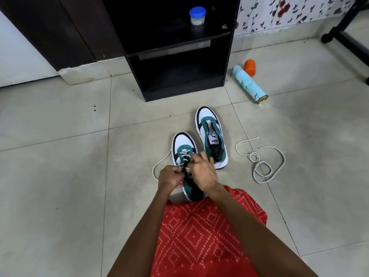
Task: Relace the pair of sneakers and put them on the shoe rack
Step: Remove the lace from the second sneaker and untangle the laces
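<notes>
Looked down on a floor of large pale tiles, scuffed and spotted, with flowered wallpaper at the far right and dark wood panels at the far left. Found one black shoe rack at the back, open-fronted, with one blue-lidded jar on its upper shelf.

Counted two sneakers in white, teal and black on the tiles before the rack, toes toward it: the near sneaker under the hands, the far sneaker just beside it on the right, tongue showing.

Counted two laces: one lace threaded through the near sneaker's eyelets nearest the toe, a loop trailing left; one loose lace coiled on the tiles right of the pair.

Noted one spray can lying on its side right of the rack, beside one orange cap.

Saw two hands: left hand pinching the lace beside the eyelets; right hand curled over the eyelets, fingertips nipping the same lace. Saw red patterned cloth at the bottom.
</notes>
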